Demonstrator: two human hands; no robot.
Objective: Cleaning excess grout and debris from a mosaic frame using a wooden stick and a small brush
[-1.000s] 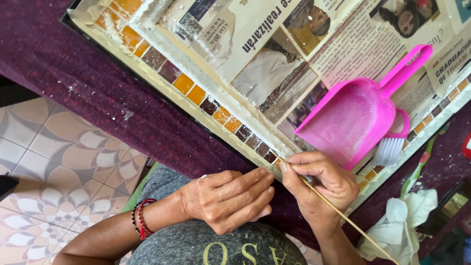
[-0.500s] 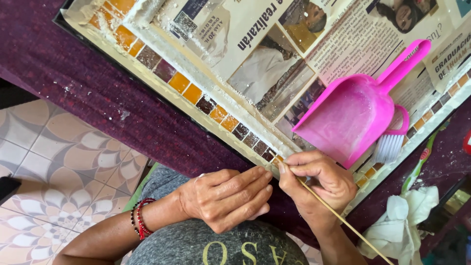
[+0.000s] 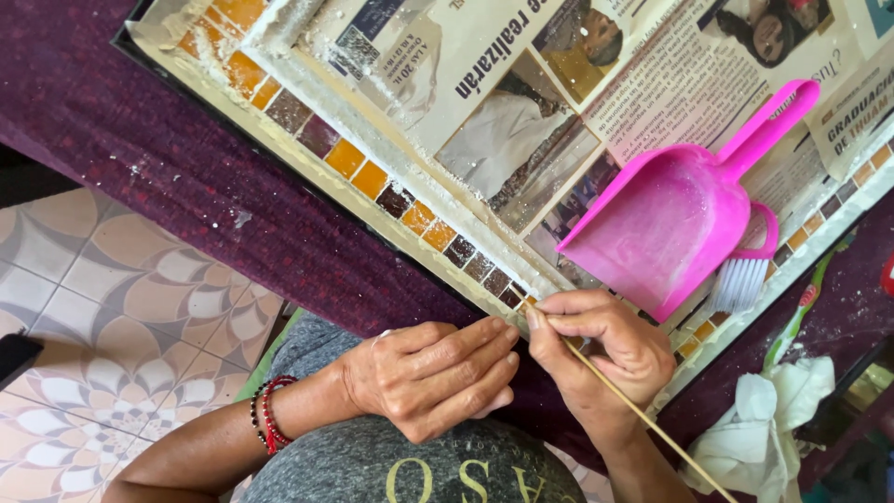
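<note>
**Stick worked along the tile border**

The right hand (image 3: 605,349) pinched a thin wooden stick (image 3: 633,410), tip at the orange-and-brown mosaic tile border (image 3: 410,210), lower centre. The left hand (image 3: 433,377) rested beside it, grasping nothing. Grout residue remained further along.

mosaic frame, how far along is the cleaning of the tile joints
Done: orange and brown tiles are set along the mosaic frame. In hand: the right hand works a thin wooden stick at the border; the left hand rests beside. Left: white residue on the frame.
</note>
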